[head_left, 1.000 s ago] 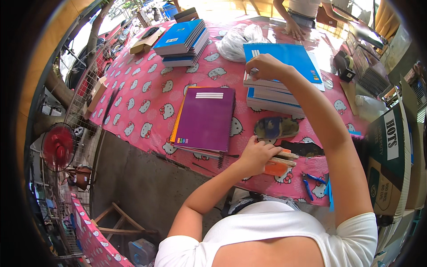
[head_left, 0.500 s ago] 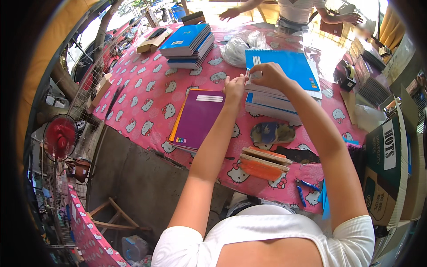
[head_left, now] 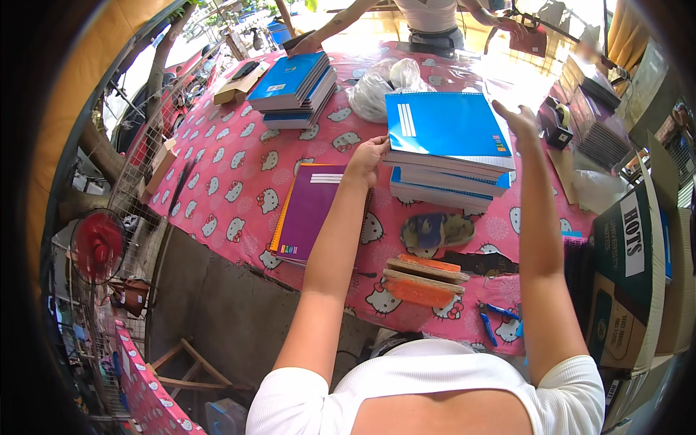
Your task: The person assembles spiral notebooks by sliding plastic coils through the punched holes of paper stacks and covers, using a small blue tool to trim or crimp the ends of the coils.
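Observation:
A blue spiral notebook (head_left: 449,125) lies on top of a stack of notebooks (head_left: 442,187) with white page edges. My left hand (head_left: 371,156) is closed at the top notebook's left edge, its fingers curled against it. By the upper right corner of that stack my right hand (head_left: 520,122) is held up, fingers stretched out and nothing in them. Left of the stack, partly behind my left forearm, lies a purple notebook (head_left: 308,210) with an orange one under it. Another pile of blue notebooks (head_left: 293,83) stands farther left.
Nearer me on the pink patterned table cover (head_left: 232,188) lie a camouflage-patterned object (head_left: 438,230), orange-faced blocks (head_left: 424,279) and blue-handled pliers (head_left: 500,319). A clear plastic bag (head_left: 373,90) sits behind the stack. A cardboard box (head_left: 627,283) stands right. Across the table, a person's hand (head_left: 304,47) touches the left pile.
My hands have moved apart from the top notebook's upper left corner: the right to its far right side, the left down its left edge. The other person's arm has come to the left pile.

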{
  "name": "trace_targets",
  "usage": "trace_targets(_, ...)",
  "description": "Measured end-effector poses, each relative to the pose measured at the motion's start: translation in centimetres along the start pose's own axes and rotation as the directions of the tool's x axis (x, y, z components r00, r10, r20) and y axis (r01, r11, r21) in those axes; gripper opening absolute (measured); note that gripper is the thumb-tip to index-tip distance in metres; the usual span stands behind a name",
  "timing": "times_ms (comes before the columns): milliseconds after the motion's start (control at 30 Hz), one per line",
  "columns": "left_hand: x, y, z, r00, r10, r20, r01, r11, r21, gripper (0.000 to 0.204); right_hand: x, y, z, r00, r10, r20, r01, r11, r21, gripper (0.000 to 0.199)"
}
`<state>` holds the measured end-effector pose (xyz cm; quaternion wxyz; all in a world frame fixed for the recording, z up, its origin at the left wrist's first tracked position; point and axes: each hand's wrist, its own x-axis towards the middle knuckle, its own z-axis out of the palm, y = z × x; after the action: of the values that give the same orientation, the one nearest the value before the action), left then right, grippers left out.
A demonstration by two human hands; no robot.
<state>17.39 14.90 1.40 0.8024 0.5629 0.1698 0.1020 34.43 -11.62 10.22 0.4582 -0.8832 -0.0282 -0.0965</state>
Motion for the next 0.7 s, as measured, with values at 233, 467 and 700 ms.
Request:
trace_targets(233, 0.6, -0.6, 0.4, 0.911, 0.310, -0.271, -0.131, 0.841, 0.525, 0.048, 0.5, 4.8, 0.3, 0.862, 0.160, 0.481, -0.195, 0.981, 0.024, 0.040)
trace_targets(467, -0.3, 5.7, 1.8, 0.788, 0.533, -0.308, -0.079, 0.584, 0.808, 0.086, -0.9, 1.6, -5.3, 0.939, -0.337, 0.062, 0.322, 0.930, 0.179, 0.025)
trace_targets(700, 2.4, 9.5, 4.9, 0.748, 0.661, 0.059, -0.641, 0.697, 0.321, 0.032, -2.4, 3.1, -2.2, 0.859, -0.461, 0.222, 0.232, 0.737, 0.634, 0.043)
